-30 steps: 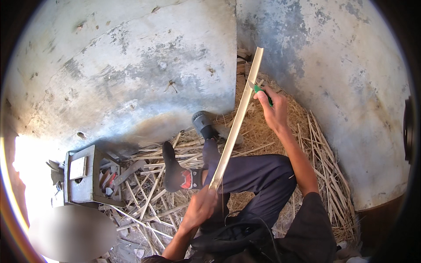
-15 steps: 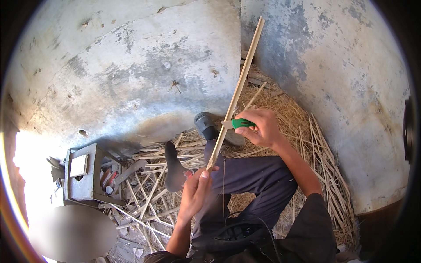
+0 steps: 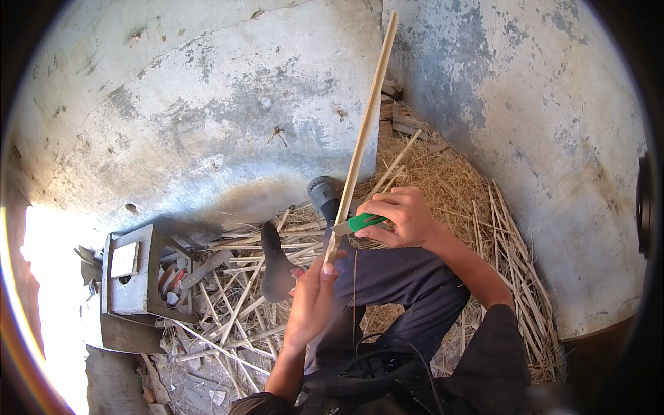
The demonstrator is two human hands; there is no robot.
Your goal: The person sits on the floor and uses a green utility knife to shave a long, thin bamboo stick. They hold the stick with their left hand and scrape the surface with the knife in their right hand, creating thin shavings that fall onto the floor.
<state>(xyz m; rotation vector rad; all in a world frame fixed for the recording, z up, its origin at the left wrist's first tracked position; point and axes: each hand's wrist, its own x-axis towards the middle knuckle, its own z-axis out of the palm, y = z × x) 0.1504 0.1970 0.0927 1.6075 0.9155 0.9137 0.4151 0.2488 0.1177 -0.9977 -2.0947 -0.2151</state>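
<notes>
A long pale strip of split wood or bamboo [image 3: 366, 124] slants up and away, its far end high before the wall. My left hand [image 3: 313, 301] is closed round its near end, above my lap. In my right hand [image 3: 404, 218] is a green-handled knife [image 3: 365, 221], held between thumb and fingers. Its short blade lies against the strip, a little beyond my left hand. Something small and red shows beside my left hand's fingers; what it is I cannot make out.
Loose pale sticks [image 3: 238, 311] and straw-like shavings [image 3: 443, 173] cover the floor about my legs. A grey wooden box [image 3: 131, 270] with odds and ends inside stands at the left. Weathered walls [image 3: 228, 104] close in the far side and the right. My shoe [image 3: 323, 190] is ahead.
My right hand has drawn the knife along the strip toward my left hand. The strip's far end has swung left and up. The blurred shape at the lower left is gone from view.
</notes>
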